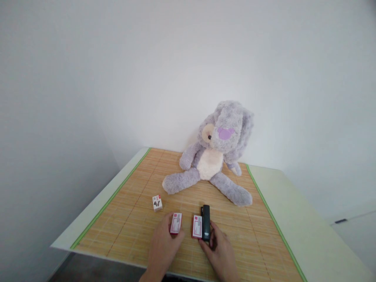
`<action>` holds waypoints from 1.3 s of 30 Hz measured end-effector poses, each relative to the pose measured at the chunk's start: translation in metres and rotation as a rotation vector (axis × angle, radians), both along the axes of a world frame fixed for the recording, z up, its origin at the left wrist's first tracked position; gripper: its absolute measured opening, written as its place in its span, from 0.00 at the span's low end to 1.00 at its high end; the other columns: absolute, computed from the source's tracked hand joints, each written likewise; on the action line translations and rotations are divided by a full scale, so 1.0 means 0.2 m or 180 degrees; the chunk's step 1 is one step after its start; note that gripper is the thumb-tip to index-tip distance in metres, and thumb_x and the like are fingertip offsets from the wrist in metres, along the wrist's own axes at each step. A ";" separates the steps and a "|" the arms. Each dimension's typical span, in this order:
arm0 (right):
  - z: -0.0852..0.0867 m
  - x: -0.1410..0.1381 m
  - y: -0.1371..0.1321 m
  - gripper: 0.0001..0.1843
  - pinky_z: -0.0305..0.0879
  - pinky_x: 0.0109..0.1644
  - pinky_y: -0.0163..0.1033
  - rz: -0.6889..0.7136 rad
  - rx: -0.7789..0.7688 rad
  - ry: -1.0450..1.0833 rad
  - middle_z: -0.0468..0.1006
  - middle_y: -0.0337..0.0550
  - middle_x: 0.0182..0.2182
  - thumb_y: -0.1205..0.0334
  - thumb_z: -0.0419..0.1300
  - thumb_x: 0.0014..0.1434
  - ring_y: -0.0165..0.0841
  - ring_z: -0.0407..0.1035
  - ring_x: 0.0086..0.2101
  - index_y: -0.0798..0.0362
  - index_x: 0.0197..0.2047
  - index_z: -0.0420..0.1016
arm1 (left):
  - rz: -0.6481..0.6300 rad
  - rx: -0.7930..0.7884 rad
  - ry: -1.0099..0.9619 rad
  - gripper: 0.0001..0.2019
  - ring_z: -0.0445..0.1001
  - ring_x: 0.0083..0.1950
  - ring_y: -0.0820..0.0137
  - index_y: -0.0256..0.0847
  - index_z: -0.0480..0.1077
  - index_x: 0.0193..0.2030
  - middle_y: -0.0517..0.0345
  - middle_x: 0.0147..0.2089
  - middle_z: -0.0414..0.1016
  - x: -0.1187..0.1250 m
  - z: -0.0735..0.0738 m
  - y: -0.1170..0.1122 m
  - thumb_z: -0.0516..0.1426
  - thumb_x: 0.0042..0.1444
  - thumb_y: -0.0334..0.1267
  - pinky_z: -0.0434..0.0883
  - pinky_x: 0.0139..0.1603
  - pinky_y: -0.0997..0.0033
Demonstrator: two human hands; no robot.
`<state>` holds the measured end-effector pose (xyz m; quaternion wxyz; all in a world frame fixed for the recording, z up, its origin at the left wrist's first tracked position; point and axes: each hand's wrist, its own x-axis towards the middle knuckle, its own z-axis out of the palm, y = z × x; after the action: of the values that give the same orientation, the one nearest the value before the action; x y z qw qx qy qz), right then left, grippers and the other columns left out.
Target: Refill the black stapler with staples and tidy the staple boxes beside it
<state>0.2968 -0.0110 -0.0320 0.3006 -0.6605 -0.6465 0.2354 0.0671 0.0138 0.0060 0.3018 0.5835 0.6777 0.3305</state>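
Observation:
My left hand (164, 244) is closed round a small red-and-white box (176, 223), fingers on its left side and thumb near its lower right. A black stapler (206, 223) lies lengthwise, pointing away from me, and my right hand (219, 248) grips its near end between thumb and fingers. Against the stapler's left side is a second red-and-white box (197, 226), close to my right thumb. Farther off to the left sits a small white box (157, 203) with a dark picture and a red mark; neither hand touches it.
A large grey-purple plush rabbit (210, 164) sits at the back of the table against the wall, legs spread towards me. Under everything lies a bamboo mat (129, 219) with green edging. The pale tabletop (290, 203) shows on both sides of it.

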 end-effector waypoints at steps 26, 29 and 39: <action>0.01 0.00 0.00 0.26 0.65 0.40 0.40 -0.0050 -0.0022 -0.0016 0.78 0.37 0.28 0.50 0.64 0.60 0.39 0.73 0.33 0.49 0.59 0.73 | -0.0696 0.0135 -0.0477 0.22 0.79 0.48 0.63 0.44 0.79 0.52 0.50 0.48 0.81 0.26 -0.02 0.05 0.47 0.70 0.50 0.73 0.54 0.64; 0.02 0.00 0.00 0.25 0.65 0.41 0.41 -0.0004 -0.0034 -0.0026 0.78 0.37 0.29 0.50 0.64 0.61 0.39 0.73 0.33 0.49 0.59 0.73 | -0.0649 0.0157 -0.0395 0.21 0.79 0.48 0.62 0.45 0.79 0.52 0.51 0.48 0.81 0.28 -0.02 0.03 0.47 0.70 0.49 0.73 0.54 0.64; 0.05 -0.01 -0.01 0.24 0.64 0.41 0.41 -0.0022 -0.0041 0.0001 0.78 0.38 0.30 0.51 0.64 0.61 0.39 0.72 0.34 0.49 0.58 0.73 | -0.0626 0.0210 -0.0466 0.22 0.78 0.48 0.62 0.44 0.78 0.52 0.51 0.46 0.80 0.29 -0.03 0.01 0.46 0.71 0.50 0.72 0.53 0.62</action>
<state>0.2942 -0.0132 -0.0218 0.2973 -0.6646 -0.6427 0.2386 0.1260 0.0163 0.0003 0.3620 0.6311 0.5821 0.3631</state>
